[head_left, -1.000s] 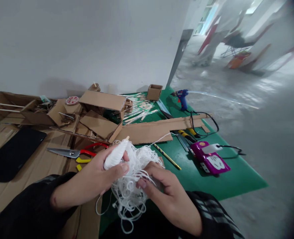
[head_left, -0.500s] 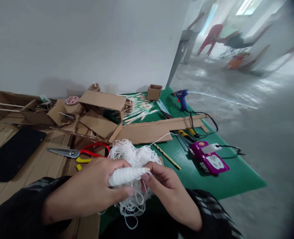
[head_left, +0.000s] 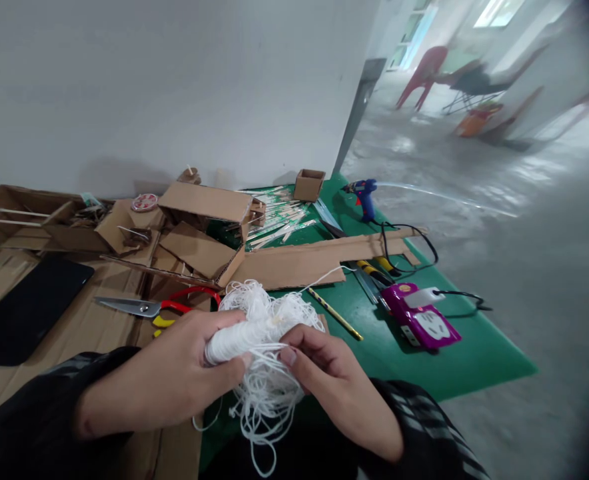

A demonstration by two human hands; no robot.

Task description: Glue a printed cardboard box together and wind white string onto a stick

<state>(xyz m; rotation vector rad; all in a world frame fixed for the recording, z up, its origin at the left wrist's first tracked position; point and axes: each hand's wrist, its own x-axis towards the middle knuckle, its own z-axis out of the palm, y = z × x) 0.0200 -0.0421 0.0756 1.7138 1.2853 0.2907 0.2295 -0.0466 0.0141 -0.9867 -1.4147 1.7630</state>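
Observation:
My left hand [head_left: 174, 370] is closed around a cone wound with white string [head_left: 232, 343], its narrow end pointing right. Between the thumb and fingers of my right hand [head_left: 332, 377] several strands of the same string are pinched, close to the cone's side. A loose tangle of white string [head_left: 267, 400] hangs below and between both hands, and more of it is heaped behind them. Red-handled scissors [head_left: 147, 307] lie just beyond my left hand, with a yellow-handled tool [head_left: 162, 321] partly hidden beside it. A gold-and-black pencil [head_left: 335, 314] rests past my right hand.
On the green table [head_left: 479, 363] sit a purple power strip [head_left: 419, 317], a blue glue gun [head_left: 364, 196] and a long cardboard strip [head_left: 294, 263]. Cardboard boxes [head_left: 204, 203], thin wooden sticks [head_left: 279, 213] and a black tablet-like slab [head_left: 29, 310] lie toward the back and left.
My left hand has drawn the cone slightly left and down, away from my right fingers. More strands now stretch between the cone and my right hand, and the hanging loops sit lower.

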